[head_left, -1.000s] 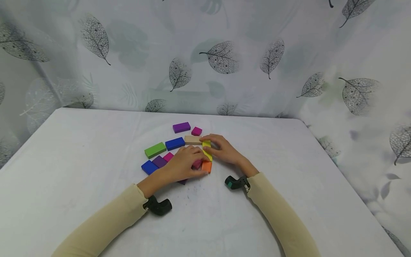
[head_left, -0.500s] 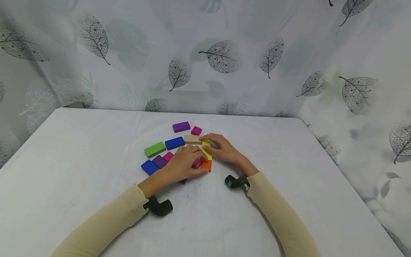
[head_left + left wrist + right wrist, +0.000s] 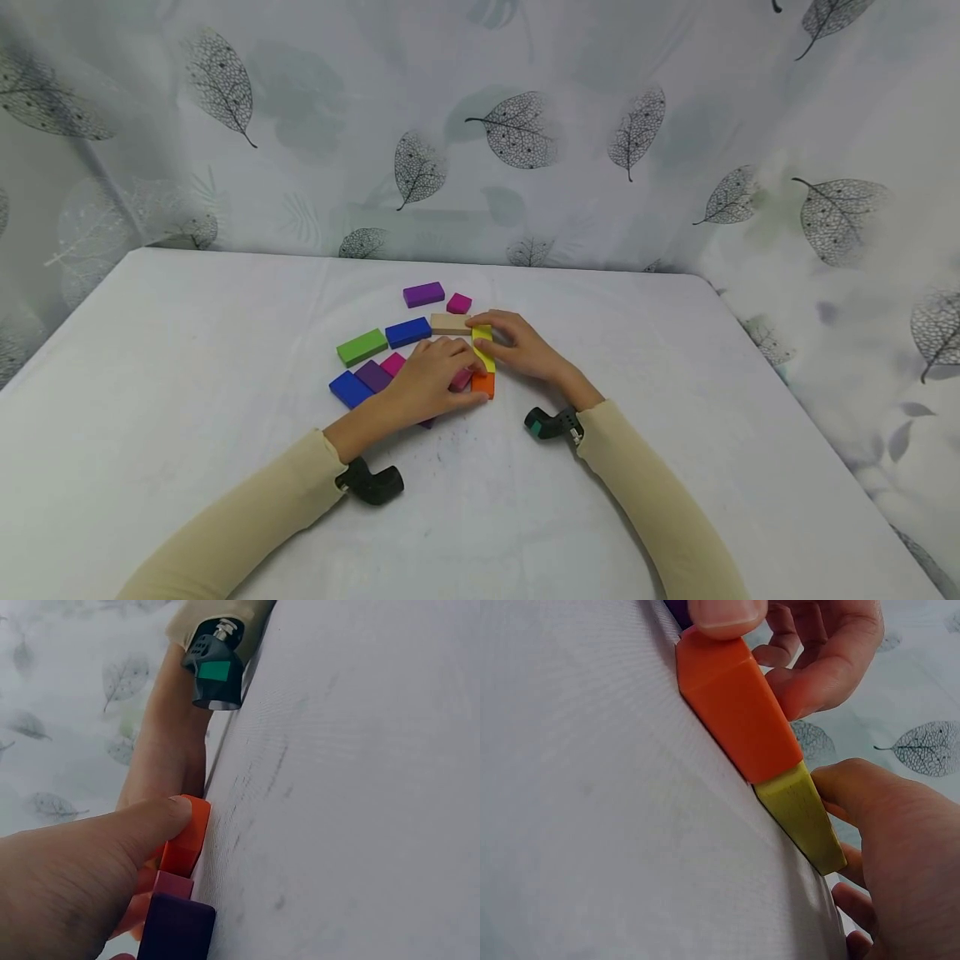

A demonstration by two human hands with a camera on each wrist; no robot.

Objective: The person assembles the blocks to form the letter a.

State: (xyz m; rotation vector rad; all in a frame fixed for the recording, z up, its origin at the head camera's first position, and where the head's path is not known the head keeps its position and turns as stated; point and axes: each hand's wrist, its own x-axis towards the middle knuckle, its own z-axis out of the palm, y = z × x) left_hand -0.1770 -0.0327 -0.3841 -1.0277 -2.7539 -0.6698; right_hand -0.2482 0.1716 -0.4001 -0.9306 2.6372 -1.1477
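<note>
My left hand [image 3: 427,379] pinches an orange block [image 3: 483,386], its thumb on the near end, plain in the left wrist view. With thumb and forefinger, my right hand [image 3: 528,348] holds a yellow block [image 3: 483,333] that lies end to end with the orange one [image 3: 739,709]. A tan block [image 3: 450,324] adjoins the yellow one's far end, then a blue block [image 3: 408,332] and a green block [image 3: 362,347] continue leftward. Under and beside my left hand are a rose block [image 3: 461,381] and a dark purple block [image 3: 176,928], partly hidden.
Left of my left hand, another blue block [image 3: 350,390], a purple block [image 3: 373,377] and a pink block [image 3: 393,364] form a slanting row. Farther back lie a violet block [image 3: 423,294] and a small magenta block [image 3: 459,303]. A leaf-patterned curtain [image 3: 300,125] hangs behind the white table [image 3: 225,350].
</note>
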